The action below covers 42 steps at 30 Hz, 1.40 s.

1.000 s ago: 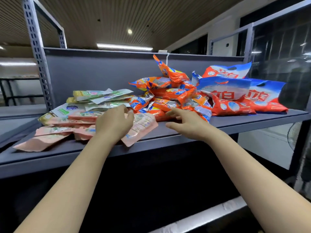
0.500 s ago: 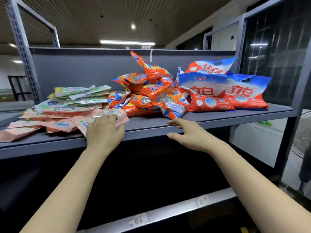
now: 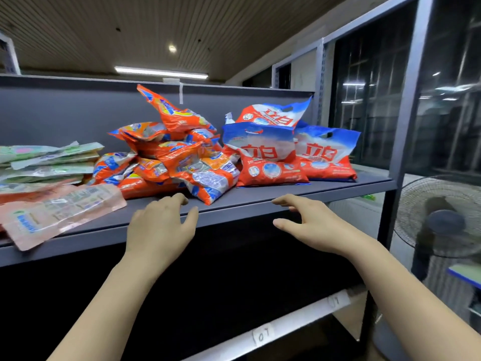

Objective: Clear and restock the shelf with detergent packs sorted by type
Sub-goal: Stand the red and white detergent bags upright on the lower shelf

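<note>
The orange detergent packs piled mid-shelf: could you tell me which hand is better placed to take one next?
Probably the left hand: its fingers hover just before the orange detergent packs, empty. The right hand sits further right.

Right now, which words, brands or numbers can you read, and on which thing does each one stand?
"立白": large red characters on the red and blue bags.
"07": handwritten on the white strip of the lower shelf rail.
Orange packs: print too blurred.
Pink pouch: print too small.

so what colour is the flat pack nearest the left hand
Pale pink flat pack with blue print, clearest in the head view.
</note>
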{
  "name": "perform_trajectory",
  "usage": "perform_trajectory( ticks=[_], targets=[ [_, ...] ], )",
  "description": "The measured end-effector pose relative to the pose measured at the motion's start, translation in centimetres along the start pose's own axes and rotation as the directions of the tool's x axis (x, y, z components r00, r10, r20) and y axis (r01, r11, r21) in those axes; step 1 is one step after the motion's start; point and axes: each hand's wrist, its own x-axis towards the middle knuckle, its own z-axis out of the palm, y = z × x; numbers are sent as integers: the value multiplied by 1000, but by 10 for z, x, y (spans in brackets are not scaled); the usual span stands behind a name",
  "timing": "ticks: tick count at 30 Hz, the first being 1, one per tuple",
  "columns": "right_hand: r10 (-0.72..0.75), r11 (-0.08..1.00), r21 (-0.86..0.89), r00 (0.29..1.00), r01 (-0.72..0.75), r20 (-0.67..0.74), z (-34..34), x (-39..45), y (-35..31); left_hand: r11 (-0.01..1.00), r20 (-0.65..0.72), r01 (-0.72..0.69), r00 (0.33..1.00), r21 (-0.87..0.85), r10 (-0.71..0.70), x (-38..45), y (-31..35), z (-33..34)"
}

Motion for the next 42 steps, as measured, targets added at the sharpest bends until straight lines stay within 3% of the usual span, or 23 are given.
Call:
perform_trajectory(
  ticks=[7, 17, 20, 23, 28, 32, 34, 37, 39, 42],
  targets=[
    [77, 996, -33, 994, -80, -76, -37, 23, 65, 993, -49, -81, 996, -85, 77, 43, 64, 49],
    [205, 977, -39, 975, -209, -86, -62, 58, 141, 988, 44, -107, 993, -110, 113, 102, 112, 102],
    [232, 970, -47, 968, -237, -101, -65, 75, 164, 991, 134, -45, 989, -127, 62, 124, 119, 118],
    [321, 944, -19, 931, -329, -174, -68, 97, 193, 959, 180, 88, 983, -269, -40, 143, 130, 135],
    [481, 877, 157, 824, -455, -299, -78, 140, 239, 772, 89, 325, 939, -547, -333, 175, 136, 157],
    [615, 709, 535, 774, -460, -149, -88, 174, 259, 627, 139, 453, 864, -634, -484, 183, 148, 149],
    [626, 522, 764, 778, -378, -43, -93, 185, 263, 573, 162, 488, 835, -658, -525, 183, 158, 144],
    [619, 277, 908, 781, -314, 81, -97, 201, 271, 496, 211, 546, 787, -675, -579, 183, 164, 145],
    [618, 222, 928, 779, -298, 103, -95, 210, 272, 400, 311, 604, 746, -690, -590, 180, 167, 145],
    [656, 254, 928, 753, -271, 41, -95, 215, 270, 308, 361, 630, 706, -713, -609, 174, 177, 145]
  ],
)
